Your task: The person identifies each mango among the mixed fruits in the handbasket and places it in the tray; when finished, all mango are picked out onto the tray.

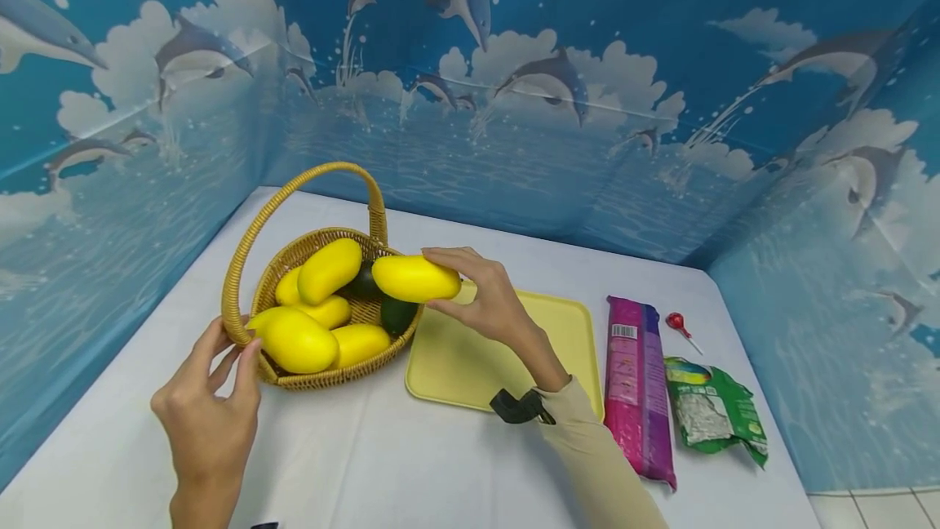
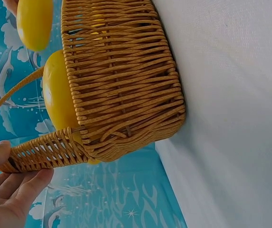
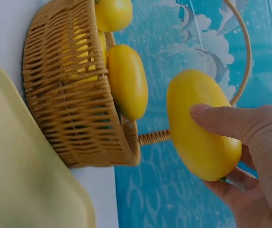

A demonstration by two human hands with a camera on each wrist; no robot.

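Observation:
My right hand (image 1: 488,296) grips a yellow mango (image 1: 414,278) between thumb and fingers, over the right rim of the wicker basket (image 1: 338,382). In the right wrist view the held mango (image 3: 198,123) shows a small dark stem end, apart from the basket's side. My left hand (image 1: 209,406) pinches the lower part of the basket's tall handle (image 1: 233,292) at the near left. Several more yellow mangoes (image 1: 330,269) are piled in the basket, with dark green fruit (image 1: 396,314) partly hidden behind the held one.
A pale yellow tray (image 1: 470,357) lies right of the basket, partly under my right forearm. Farther right are a long pink and purple packet (image 1: 637,390), a red lollipop (image 1: 677,322) and a crumpled green bag (image 1: 716,411). A dolphin-print curtain (image 1: 470,162) surrounds the white table (image 1: 352,464).

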